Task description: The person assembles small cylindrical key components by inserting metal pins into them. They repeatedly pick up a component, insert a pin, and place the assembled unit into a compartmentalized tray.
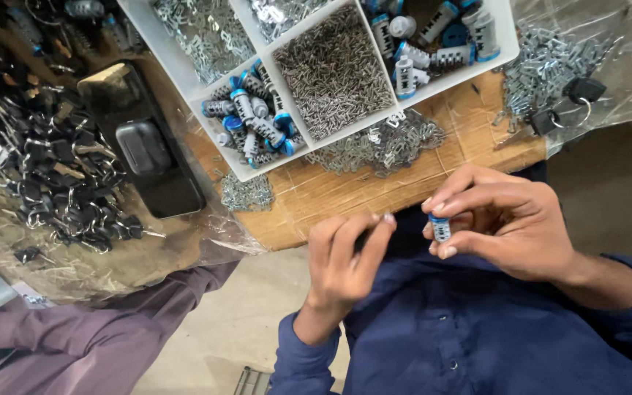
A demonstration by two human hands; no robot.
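Wooden bench above; right hand pinches lock cylinder; left hand curled, contents unclear.

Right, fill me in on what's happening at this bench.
A person in a dark blue shirt holds a small silver cylinder with a blue band between the fingers of the right hand. The left hand is curled close beside it, pinching something too small to tell. On the wooden bench above sits a white divided tray with more such cylinders, small metal pins and clips. A heap of black-headed keys lies at the left.
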